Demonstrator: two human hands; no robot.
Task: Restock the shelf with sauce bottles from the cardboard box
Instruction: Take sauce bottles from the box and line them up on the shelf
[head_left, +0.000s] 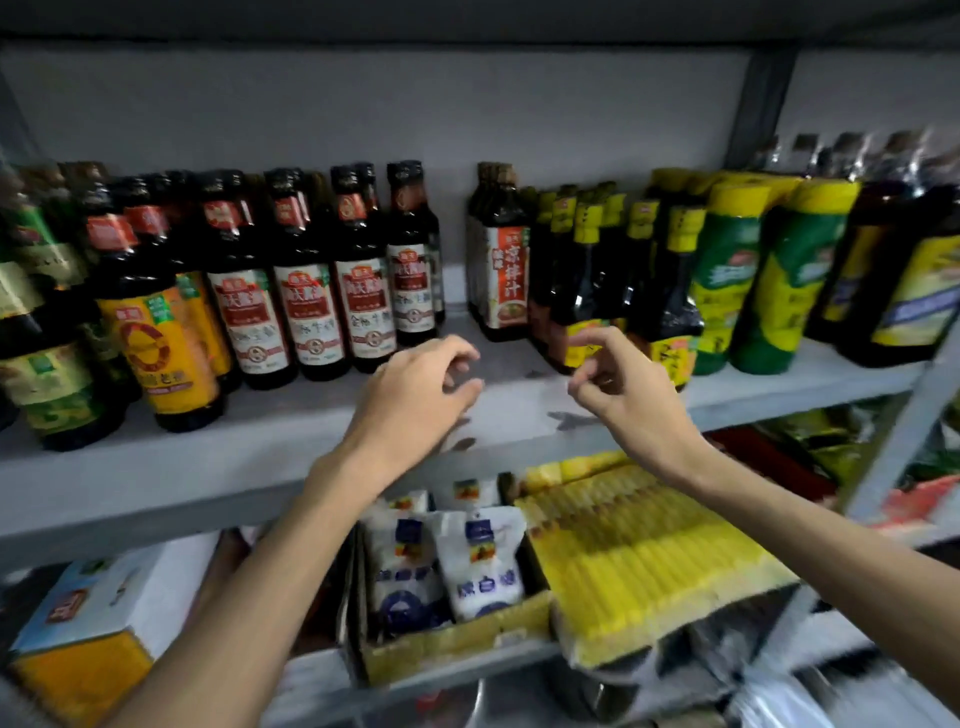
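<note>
Both hands hover over the front edge of the grey shelf (156, 467) and hold nothing: the left hand (415, 395) and the right hand (623, 395) both have loosely curled fingers. Behind them on the shelf a bare lane runs back to the wall, between the red-label sauce bottles (311, 312) and the orange-label bottle (506, 275). Below the shelf edge sits a cardboard tray (457, 644) of white bags (483, 566).

Sauce bottles (311, 312) on shelf (234, 467); left hand (415, 395), right hand (623, 395) before shelf middle.
</note>
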